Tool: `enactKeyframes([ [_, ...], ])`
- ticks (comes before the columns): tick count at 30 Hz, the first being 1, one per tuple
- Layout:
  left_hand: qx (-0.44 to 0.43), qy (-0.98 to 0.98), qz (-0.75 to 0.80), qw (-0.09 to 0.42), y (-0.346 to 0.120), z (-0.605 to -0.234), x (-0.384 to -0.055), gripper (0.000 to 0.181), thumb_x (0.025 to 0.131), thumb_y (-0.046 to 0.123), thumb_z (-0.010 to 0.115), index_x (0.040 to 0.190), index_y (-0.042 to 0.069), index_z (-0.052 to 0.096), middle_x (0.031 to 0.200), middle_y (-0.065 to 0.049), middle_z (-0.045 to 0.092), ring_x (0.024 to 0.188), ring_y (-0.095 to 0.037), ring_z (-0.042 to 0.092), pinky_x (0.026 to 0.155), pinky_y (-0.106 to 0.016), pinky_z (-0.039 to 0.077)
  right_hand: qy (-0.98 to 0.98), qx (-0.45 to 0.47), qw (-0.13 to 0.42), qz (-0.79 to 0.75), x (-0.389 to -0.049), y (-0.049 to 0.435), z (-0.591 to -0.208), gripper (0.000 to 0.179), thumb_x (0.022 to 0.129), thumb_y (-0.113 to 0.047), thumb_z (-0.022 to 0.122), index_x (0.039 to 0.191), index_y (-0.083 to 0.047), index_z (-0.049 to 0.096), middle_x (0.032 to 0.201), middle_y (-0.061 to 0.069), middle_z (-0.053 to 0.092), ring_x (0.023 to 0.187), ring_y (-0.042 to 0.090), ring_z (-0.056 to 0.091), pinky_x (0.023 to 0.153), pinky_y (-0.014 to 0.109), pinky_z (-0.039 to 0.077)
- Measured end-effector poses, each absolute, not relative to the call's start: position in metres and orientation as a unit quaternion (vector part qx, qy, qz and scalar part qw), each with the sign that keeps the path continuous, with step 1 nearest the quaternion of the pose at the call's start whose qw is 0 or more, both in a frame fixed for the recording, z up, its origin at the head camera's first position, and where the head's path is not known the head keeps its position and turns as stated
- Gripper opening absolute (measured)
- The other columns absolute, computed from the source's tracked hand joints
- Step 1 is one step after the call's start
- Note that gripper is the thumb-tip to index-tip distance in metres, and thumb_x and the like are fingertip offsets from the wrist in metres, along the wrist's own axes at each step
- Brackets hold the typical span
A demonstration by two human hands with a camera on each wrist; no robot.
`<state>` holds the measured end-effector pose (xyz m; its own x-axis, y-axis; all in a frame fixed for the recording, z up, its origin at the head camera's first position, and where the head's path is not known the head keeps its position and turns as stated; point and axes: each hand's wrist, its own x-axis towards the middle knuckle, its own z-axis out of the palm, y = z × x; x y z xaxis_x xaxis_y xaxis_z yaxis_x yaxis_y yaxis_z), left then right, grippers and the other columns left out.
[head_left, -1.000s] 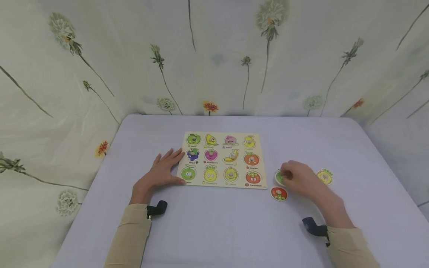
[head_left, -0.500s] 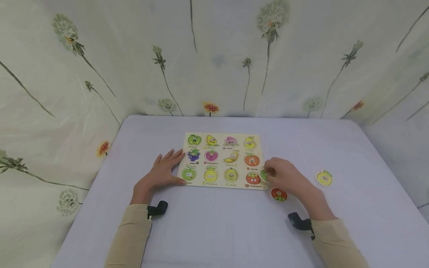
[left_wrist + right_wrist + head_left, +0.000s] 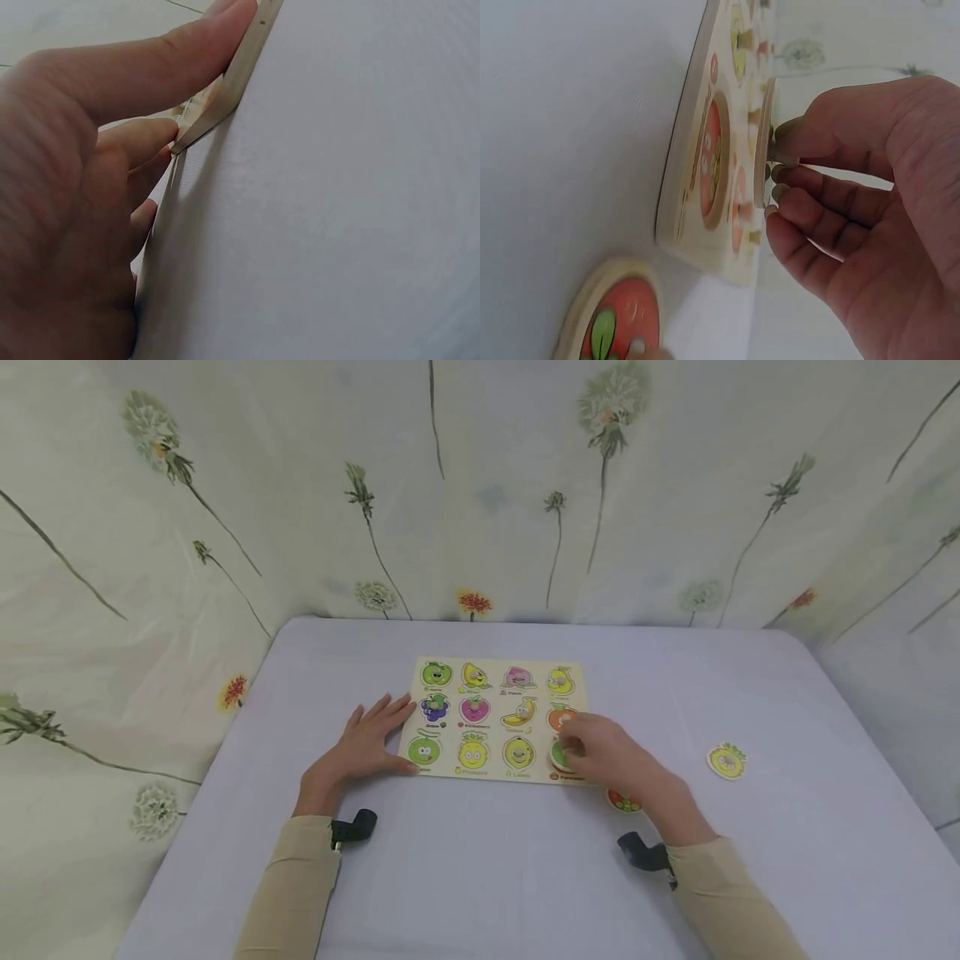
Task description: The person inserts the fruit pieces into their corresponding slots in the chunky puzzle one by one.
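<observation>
A wooden fruit puzzle board (image 3: 496, 745) lies on the white-covered table. My left hand (image 3: 363, 747) rests at its near left corner, fingers spread along the left edge; in the left wrist view, the thumb (image 3: 172, 71) lies along the board's near edge. With its fingertips, my right hand (image 3: 618, 756) pinches a round green melon puzzle piece (image 3: 558, 755). This piece is over the persimmon recess in the near right corner. The right wrist view shows the piece (image 3: 763, 150) edge-on, raised off the board, its knob between thumb and fingers.
A red persimmon piece (image 3: 622, 801) lies just off the board's near right corner, partly hidden by the right hand. Farther right is a yellow pineapple piece (image 3: 727, 761). Knobbed fruit pieces, such as a banana (image 3: 516, 717), sit in the board. A flowered curtain (image 3: 495, 543) hangs behind.
My right hand has carried the green melon piece leftward from the table beside the persimmon piece to above the board's near right corner. The left hand stays at the board's left edge.
</observation>
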<state>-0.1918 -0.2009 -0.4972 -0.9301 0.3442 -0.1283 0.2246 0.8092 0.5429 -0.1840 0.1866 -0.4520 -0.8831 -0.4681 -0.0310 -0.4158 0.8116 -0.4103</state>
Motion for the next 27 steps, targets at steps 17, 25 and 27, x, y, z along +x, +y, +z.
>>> enactKeyframes([
  [17, 0.155, 0.946, 0.263, 0.111, -0.2, -0.496, -0.193, 0.109, 0.071, 0.053, 0.082, 0.158, 0.017, 0.028, 0.168, -0.001, 0.02, 0.157, -0.031, 0.006, 0.125, -0.06, -0.003, 0.937, -0.275, 0.072, -0.201, -0.19, 0.143, -0.452, 0.011, 0.087, -0.007, 0.063, 0.084, -0.018, 0.062, 0.079, -0.004, 0.054, 0.077, 0.013, 0.048, 0.066, 0.026, 0.041],
  [25, 0.152, 0.945, 0.267, 0.108, -0.201, -0.493, -0.192, 0.108, 0.07, 0.052, 0.083, 0.157, 0.016, 0.029, 0.167, -0.001, 0.021, 0.157, -0.031, 0.007, 0.124, -0.061, -0.002, 0.935, -0.282, 0.072, -0.204, -0.192, 0.125, -0.45, 0.008, 0.089, -0.01, 0.063, 0.088, -0.018, 0.064, 0.083, -0.006, 0.056, 0.079, 0.013, 0.049, 0.069, 0.026, 0.043],
  [27, 0.153, 0.945, 0.268, 0.108, -0.201, -0.492, -0.192, 0.108, 0.07, 0.052, 0.083, 0.157, 0.016, 0.03, 0.167, -0.002, 0.021, 0.157, -0.031, 0.007, 0.124, -0.061, -0.002, 0.934, -0.285, 0.073, -0.201, -0.194, 0.121, -0.45, 0.008, 0.089, -0.011, 0.063, 0.087, -0.019, 0.063, 0.082, -0.006, 0.055, 0.079, 0.013, 0.048, 0.069, 0.026, 0.043],
])
